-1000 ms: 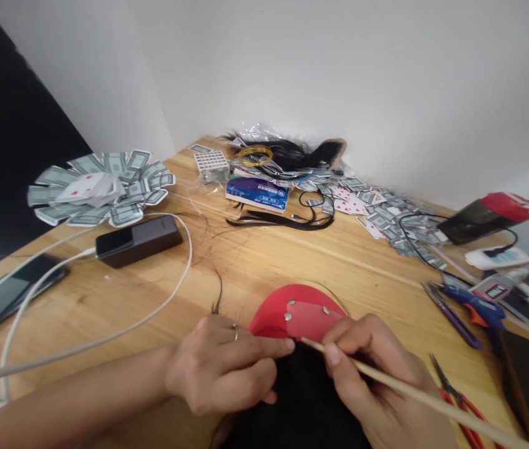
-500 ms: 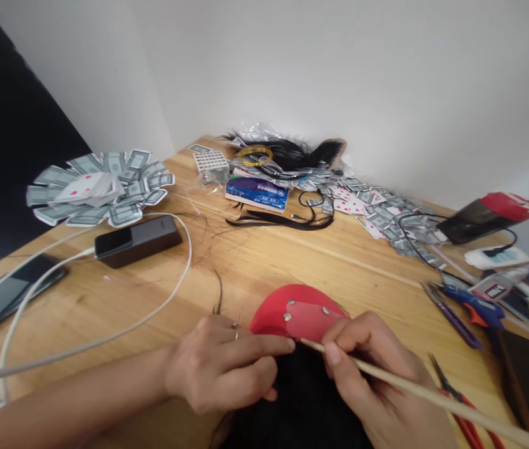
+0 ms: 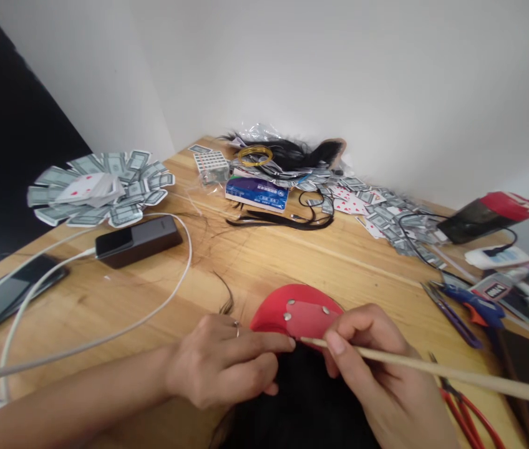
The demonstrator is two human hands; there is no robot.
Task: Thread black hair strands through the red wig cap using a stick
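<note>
A red, curved, visor-like piece (image 3: 269, 312) with a lighter red patch and three metal studs lies in front of me, its near edge meeting a soft black piece (image 3: 302, 405). My left hand (image 3: 229, 362) wears a ring and presses its index fingertip where red and black meet. Its other fingers are curled against the black piece. Pinched between thumb and fingers of my right hand (image 3: 386, 368) is a thin pale wooden stick (image 3: 437, 368). The stick's tip touches the red edge, just right of my left fingertip.
Red-handled pliers (image 3: 465, 411), purple-handled snips (image 3: 451, 312) and a blue glue gun (image 3: 473, 304) lie to the right. White cables loop by a black box (image 3: 138, 240) and a phone (image 3: 16, 293) at left. Behind are a card fan (image 3: 100, 187), a blue packet (image 3: 257, 193) and scattered cards (image 3: 386, 212).
The stick has swung slightly, its rear end higher now, and my right hand has shifted a little. My left fingertip stays at the seam. A wisp of hair beside it has moved right.
</note>
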